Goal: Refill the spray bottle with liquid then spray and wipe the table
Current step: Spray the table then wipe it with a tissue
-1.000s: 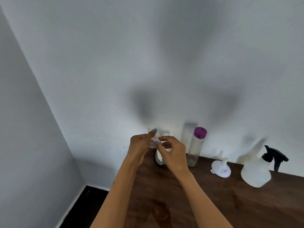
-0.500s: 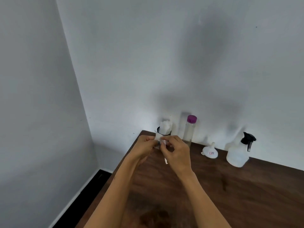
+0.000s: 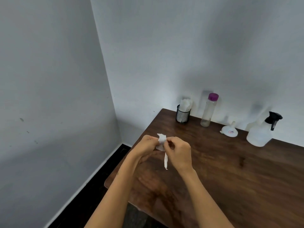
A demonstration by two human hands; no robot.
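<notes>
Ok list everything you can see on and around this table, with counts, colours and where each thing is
table: one, dark brown wood, in the room corner
mesh cup: one, black, far left corner of the table, white tissues standing in it
bottle: one, clear with purple cap, right of the cup
funnel: one, white, upside down, between the bottle and the sprayer
spray bottle: one, translucent white with black trigger head, far right by the wall
tissue: one, white, held above the table
left hand: pinching the tissue
right hand: pinching the tissue
</notes>
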